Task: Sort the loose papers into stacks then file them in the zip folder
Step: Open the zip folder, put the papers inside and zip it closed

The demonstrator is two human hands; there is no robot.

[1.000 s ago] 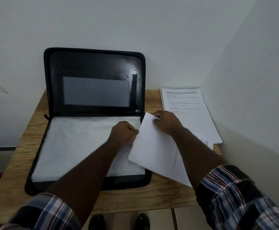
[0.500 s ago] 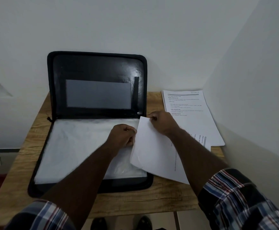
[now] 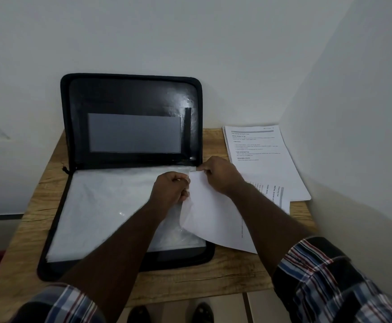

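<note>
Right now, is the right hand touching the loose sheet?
Touching. Head view: right hand pinches the loose sheet at its top corner.

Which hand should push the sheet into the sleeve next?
Probably the right hand: it already pinches the white sheet at its top corner, while the left hand grips the plastic sleeve edge, seemingly holding it open.

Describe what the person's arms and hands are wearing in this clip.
Both forearms are bare, with plaid sleeves pushed up near the elbows: dark blue checks crossed by white, light blue and red stripes. The left hand and right hand wear no gloves; no rings or watch are visible.
</note>
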